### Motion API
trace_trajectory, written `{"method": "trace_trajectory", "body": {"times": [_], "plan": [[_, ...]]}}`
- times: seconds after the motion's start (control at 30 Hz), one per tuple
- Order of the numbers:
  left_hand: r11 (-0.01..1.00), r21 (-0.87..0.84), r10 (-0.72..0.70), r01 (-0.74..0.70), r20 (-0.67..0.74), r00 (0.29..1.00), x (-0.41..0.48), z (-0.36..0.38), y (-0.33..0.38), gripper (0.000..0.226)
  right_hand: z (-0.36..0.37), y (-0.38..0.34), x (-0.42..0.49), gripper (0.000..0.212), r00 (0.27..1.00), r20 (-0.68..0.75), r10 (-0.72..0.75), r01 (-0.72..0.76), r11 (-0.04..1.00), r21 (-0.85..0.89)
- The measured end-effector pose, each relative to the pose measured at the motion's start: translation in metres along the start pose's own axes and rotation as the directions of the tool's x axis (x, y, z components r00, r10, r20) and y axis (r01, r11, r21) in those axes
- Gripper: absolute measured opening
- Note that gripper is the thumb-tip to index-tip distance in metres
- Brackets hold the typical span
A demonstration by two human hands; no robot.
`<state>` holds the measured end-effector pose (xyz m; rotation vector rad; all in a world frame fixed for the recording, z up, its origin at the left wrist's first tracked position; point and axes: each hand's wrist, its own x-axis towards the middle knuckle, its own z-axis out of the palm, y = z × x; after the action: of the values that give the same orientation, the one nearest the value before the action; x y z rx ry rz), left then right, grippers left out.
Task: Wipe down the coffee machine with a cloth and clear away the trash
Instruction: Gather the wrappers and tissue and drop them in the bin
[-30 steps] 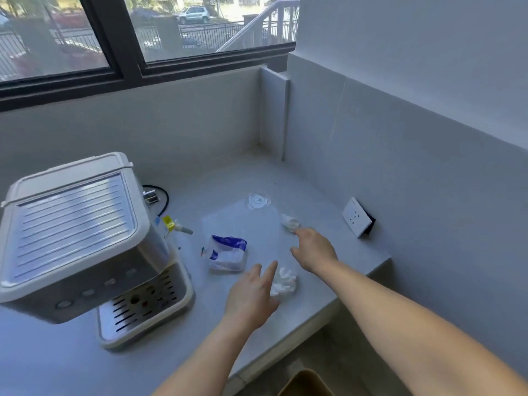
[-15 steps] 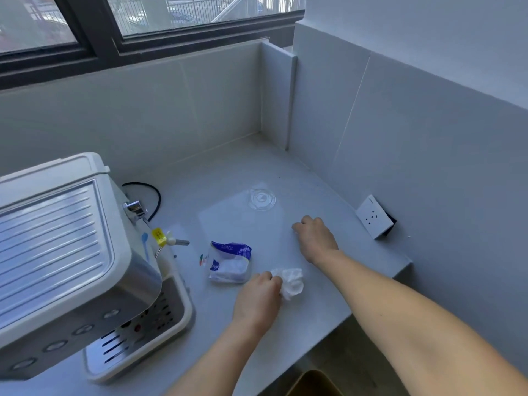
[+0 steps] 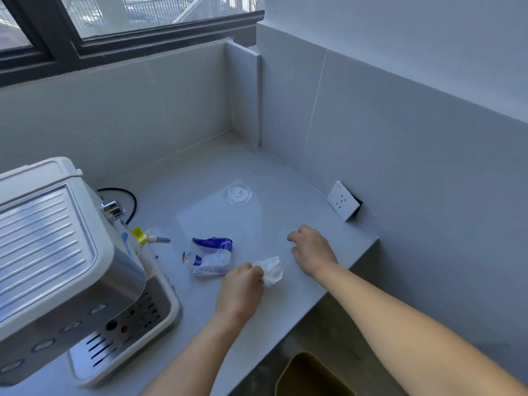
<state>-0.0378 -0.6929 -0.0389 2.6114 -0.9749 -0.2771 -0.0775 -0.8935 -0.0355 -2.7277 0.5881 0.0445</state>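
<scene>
No text can be read anywhere; the tissue packet [image 3: 211, 256] at lower centre carries a blue band with white print too blurred to make out; the yellow tag [image 3: 138, 235] on the coffee machine [image 3: 57, 252], left of frame, shows dark marks that are too small to read.

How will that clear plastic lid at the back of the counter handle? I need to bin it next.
The clear plastic lid looks thin and flat, so probably very light and a bit flexible. Lying flush on the smooth counter, it may slide rather than lift; hooking its rim should help.
</scene>
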Motion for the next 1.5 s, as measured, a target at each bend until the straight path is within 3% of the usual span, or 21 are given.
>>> {"method": "trace_trajectory", "body": {"times": [0.3, 0.53, 0.67, 1.1, 1.23, 1.5], "plan": [[0.999, -0.039, 0.015, -0.019, -0.086, 0.996, -0.040, 0.003, 0.036, 0.017, -0.017, 0.038, -0.085, 0.033, 0.998, -0.055, -0.011, 0.013, 0.999, 0.036], [0.995, -0.074, -0.073, 0.064, -0.130, 0.989, -0.100, 0.030, 0.091, 0.012, -0.018, 0.077, -0.155, 0.029, 0.997, -0.029, -0.070, 0.072, 0.994, 0.088], [0.992, -0.068, -0.117, 0.109, -0.133, 0.984, -0.150, 0.058, 0.124, 0.020, -0.008, 0.104, -0.206, 0.029, 0.995, -0.004, -0.096, 0.096, 0.988, 0.120], [0.948, -0.128, -0.287, 0.292, 0.052, 0.956, -0.206, 0.144, 0.127, 0.020, 0.073, 0.153, -0.283, 0.030, 0.989, 0.147, 0.035, -0.051, 0.993, 0.107], [0.955, -0.082, -0.278, 0.283, 0.076, 0.958, -0.199, 0.185, 0.105, 0.018, 0.120, 0.158, -0.280, 0.027, 0.979, 0.186, 0.077, -0.100, 0.988, 0.117], [0.933, 0.073, -0.358, 0.353, 0.286, 0.889, -0.190, 0.291, 0.069, 0.012, 0.239, 0.186, -0.283, 0.034, 0.918, 0.378, 0.119, -0.166, 0.982, 0.094]]}}
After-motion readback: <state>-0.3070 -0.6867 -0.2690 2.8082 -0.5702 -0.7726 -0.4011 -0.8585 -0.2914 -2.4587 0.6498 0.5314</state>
